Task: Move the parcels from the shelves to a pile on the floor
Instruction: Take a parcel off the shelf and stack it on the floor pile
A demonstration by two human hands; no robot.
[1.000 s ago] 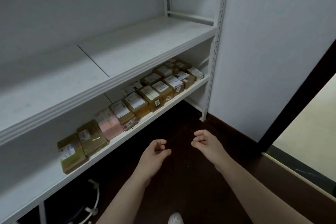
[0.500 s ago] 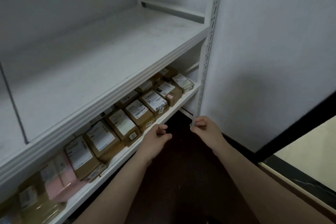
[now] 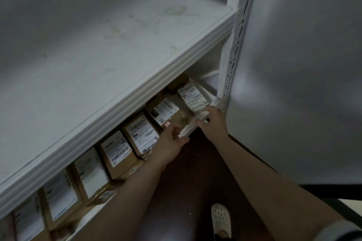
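A row of brown cardboard parcels with white labels fills the lower shelf (image 3: 188, 129) under the bare upper shelf (image 3: 117, 45). The rightmost parcel (image 3: 193, 97) lies by the shelf's right post. To its left is a parcel with a black mark on its label (image 3: 164, 110). My left hand (image 3: 172, 140) reaches to the front of that black-marked parcel, fingers loosely curled and touching its near edge. Fingers stretched out, my right hand (image 3: 213, 121) rests at the shelf lip just below the rightmost parcel. Neither hand holds anything.
More parcels (image 3: 140, 136) (image 3: 117, 151) (image 3: 92, 174) run leftwards along the lower shelf. The perforated white post (image 3: 236, 45) and a white wall (image 3: 303, 64) close in on the right. Below is dark floor (image 3: 195, 172), with my foot in a white clog (image 3: 220, 219).
I have come closer and lower to the shelf. Both hands have gone forward from mid-air over the floor to the right end of the lower shelf.
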